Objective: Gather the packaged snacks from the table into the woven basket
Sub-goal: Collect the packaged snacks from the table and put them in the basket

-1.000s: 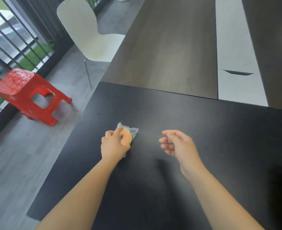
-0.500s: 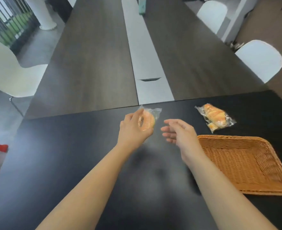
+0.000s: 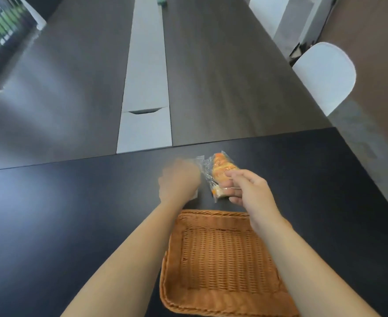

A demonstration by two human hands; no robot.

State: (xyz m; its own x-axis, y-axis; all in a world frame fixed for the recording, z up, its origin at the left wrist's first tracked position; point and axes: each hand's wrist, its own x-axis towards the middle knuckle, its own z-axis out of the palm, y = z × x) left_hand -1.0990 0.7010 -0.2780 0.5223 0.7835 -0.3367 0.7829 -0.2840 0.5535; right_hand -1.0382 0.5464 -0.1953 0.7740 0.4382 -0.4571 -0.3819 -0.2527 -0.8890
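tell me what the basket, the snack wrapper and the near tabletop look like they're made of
Basket: woven wicker or rattan, possibly plastic imitation; tan strands in visible rows, matte.
Snack wrapper: thin clear plastic film; crinkled, glossy, with the orange pastry showing through.
Near tabletop: likely black laminate or painted board; smooth and matte with a soft sheen.

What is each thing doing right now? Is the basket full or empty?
Basket: empty, flat on the table.
Bread pack: sealed, gripped by the right hand.
Right hand: fingers closed on the bread pack.
Left hand: blurred, closed around clear wrapping; contents hidden.
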